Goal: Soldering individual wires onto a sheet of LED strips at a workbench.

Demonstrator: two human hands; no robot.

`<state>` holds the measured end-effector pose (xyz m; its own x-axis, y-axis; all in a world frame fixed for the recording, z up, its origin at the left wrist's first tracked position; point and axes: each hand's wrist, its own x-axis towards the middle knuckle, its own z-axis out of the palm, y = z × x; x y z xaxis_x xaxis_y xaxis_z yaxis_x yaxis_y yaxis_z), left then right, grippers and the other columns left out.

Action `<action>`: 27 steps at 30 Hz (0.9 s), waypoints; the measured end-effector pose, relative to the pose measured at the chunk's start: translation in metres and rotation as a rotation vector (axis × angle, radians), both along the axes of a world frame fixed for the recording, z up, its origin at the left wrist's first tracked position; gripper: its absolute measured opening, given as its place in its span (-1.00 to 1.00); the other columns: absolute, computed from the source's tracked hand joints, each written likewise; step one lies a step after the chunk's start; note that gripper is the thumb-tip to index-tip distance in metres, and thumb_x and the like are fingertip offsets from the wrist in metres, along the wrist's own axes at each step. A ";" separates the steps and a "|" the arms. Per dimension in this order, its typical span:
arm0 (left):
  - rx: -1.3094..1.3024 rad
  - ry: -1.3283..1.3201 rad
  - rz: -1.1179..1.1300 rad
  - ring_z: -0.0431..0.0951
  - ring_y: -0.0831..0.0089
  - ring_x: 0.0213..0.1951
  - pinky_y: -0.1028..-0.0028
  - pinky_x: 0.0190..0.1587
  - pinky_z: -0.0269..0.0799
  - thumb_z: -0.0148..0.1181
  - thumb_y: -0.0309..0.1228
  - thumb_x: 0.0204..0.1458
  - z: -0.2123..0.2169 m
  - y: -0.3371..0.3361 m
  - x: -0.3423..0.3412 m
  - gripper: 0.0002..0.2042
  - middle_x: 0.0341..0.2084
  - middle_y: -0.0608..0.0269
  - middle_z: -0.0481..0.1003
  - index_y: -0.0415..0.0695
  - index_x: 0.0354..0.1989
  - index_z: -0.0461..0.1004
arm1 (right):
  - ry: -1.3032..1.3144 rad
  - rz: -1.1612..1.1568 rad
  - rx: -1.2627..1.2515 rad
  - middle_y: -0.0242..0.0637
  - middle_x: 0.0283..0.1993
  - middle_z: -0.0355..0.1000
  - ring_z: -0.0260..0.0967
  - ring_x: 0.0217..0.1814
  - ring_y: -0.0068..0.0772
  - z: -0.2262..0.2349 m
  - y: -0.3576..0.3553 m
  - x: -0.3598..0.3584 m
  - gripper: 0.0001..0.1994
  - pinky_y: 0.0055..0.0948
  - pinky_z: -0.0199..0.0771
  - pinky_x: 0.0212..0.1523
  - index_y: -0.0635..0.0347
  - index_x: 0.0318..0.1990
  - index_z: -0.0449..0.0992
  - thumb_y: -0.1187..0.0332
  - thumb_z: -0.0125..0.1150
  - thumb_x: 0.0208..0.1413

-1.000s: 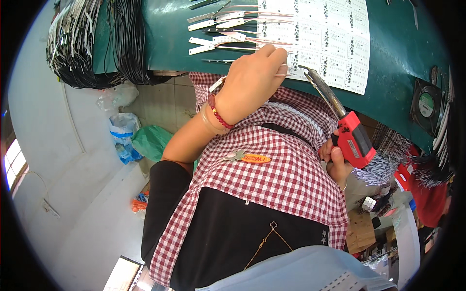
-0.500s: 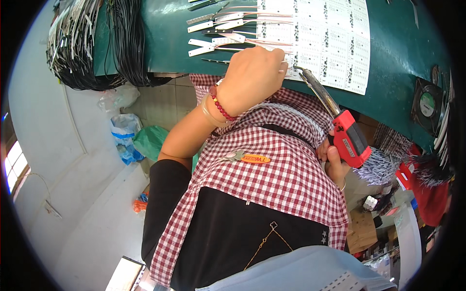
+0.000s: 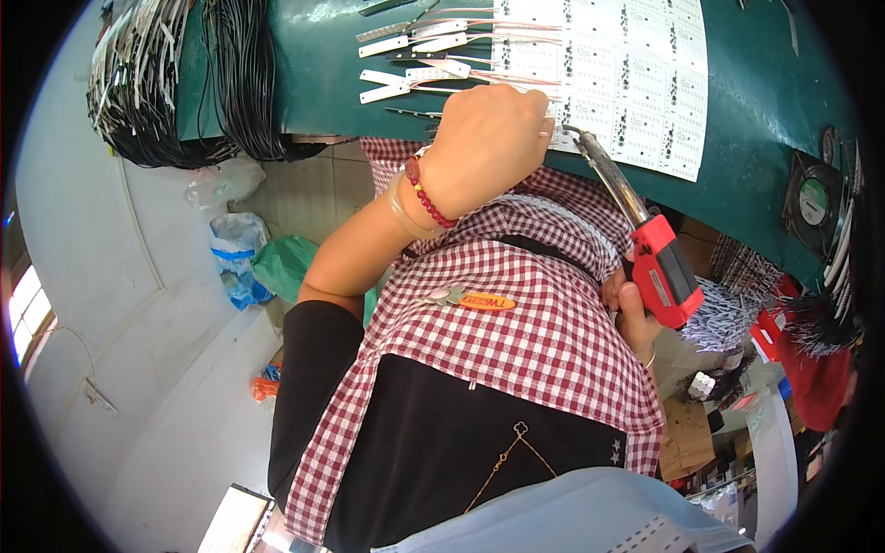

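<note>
My left hand point(image 3: 493, 134) is closed at the lower left edge of a white sheet of circuit boards point(image 3: 636, 88). Its fingertips press together there, and what they pinch is hidden. My right hand point(image 3: 633, 313) grips a soldering iron point(image 3: 666, 272) by its red and black handle. The iron slants up and to the left, its dark bent tip at the sheet's edge just right of my left fingers. From the sheet's left side run thin reddish wires point(image 3: 530, 78), ending at small white and black strips point(image 3: 383, 92) on the green table point(image 3: 313, 74).
Bundles of black cables point(image 3: 244, 78) hang over the table's left edge. A small fan point(image 3: 811, 203) sits at the right edge, above bundles of light wires point(image 3: 714, 313). Orange-handled snips point(image 3: 484, 301) lie against my checked apron. Plastic bags point(image 3: 240, 263) are at lower left.
The board sheet and the wired strips appear slightly further right. My left hand has shifted slightly right and up with them. The soldering iron's tip stays near the sheet's edge.
</note>
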<state>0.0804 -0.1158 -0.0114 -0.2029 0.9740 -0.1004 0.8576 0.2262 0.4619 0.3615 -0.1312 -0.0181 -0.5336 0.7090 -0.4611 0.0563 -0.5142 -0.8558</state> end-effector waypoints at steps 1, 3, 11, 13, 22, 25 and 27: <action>0.013 0.019 -0.010 0.45 0.02 -0.63 0.18 -0.55 0.35 0.07 -0.33 -0.06 0.000 0.000 0.000 -0.78 -0.76 -0.02 0.40 -0.20 -0.62 0.42 | 0.013 -0.020 -0.010 -0.36 -0.52 0.19 0.09 -0.56 -0.60 0.000 -0.001 0.001 -0.64 -0.54 0.16 -0.51 0.34 0.01 0.25 0.38 0.11 0.09; 0.027 0.038 -0.021 0.46 0.03 -0.63 0.18 -0.55 0.35 0.07 -0.33 -0.06 0.000 0.001 0.000 -0.79 -0.76 -0.01 0.40 -0.19 -0.62 0.43 | 0.000 -0.009 -0.003 -0.36 -0.52 0.20 0.09 -0.56 -0.61 -0.001 -0.001 0.004 -0.63 -0.54 0.15 -0.50 0.34 0.03 0.25 0.39 0.11 0.10; 0.022 0.028 -0.043 0.45 0.05 -0.64 0.19 -0.56 0.36 0.06 -0.34 -0.08 0.000 0.001 -0.002 -0.80 -0.77 0.01 0.39 -0.18 -0.64 0.43 | -0.108 0.064 0.058 -0.35 -0.52 0.21 0.09 -0.56 -0.60 -0.005 -0.004 0.008 -0.63 -0.54 0.15 -0.50 0.36 0.03 0.25 0.39 0.10 0.11; 0.030 0.031 -0.038 0.45 0.05 -0.64 0.20 -0.56 0.36 0.06 -0.35 -0.09 -0.001 0.001 -0.002 -0.80 -0.77 0.01 0.39 -0.18 -0.64 0.43 | -0.102 0.108 0.094 -0.35 -0.52 0.21 0.09 -0.56 -0.60 -0.006 -0.003 0.008 -0.64 -0.54 0.15 -0.50 0.36 0.03 0.25 0.38 0.10 0.11; 0.032 0.055 -0.046 0.44 0.05 -0.66 0.21 -0.58 0.35 0.06 -0.35 -0.09 -0.003 0.000 -0.001 -0.81 -0.78 0.00 0.38 -0.18 -0.63 0.42 | 0.017 -0.012 0.042 -0.36 -0.57 0.18 0.08 -0.61 -0.60 0.002 0.001 0.003 -0.57 -0.53 0.15 -0.52 0.35 0.09 0.17 0.34 0.08 0.12; 0.003 0.027 -0.055 0.44 0.04 -0.63 0.20 -0.57 0.34 0.05 -0.37 -0.05 0.002 -0.004 -0.001 -0.86 -0.75 -0.01 0.39 -0.19 -0.51 0.40 | 0.057 -0.076 0.114 -0.35 -0.57 0.18 0.07 -0.65 -0.59 0.002 0.006 -0.003 -0.58 -0.51 0.15 -0.57 0.35 0.06 0.18 0.31 0.06 0.12; -0.013 -0.002 -0.066 0.45 0.03 -0.61 0.20 -0.55 0.34 0.04 -0.39 -0.02 0.006 -0.010 -0.004 -0.88 -0.73 -0.01 0.40 -0.19 -0.43 0.38 | 0.073 -0.093 0.140 -0.34 -0.56 0.18 0.07 -0.66 -0.59 0.007 0.012 -0.008 -0.59 -0.51 0.15 -0.59 0.35 0.05 0.19 0.29 0.06 0.12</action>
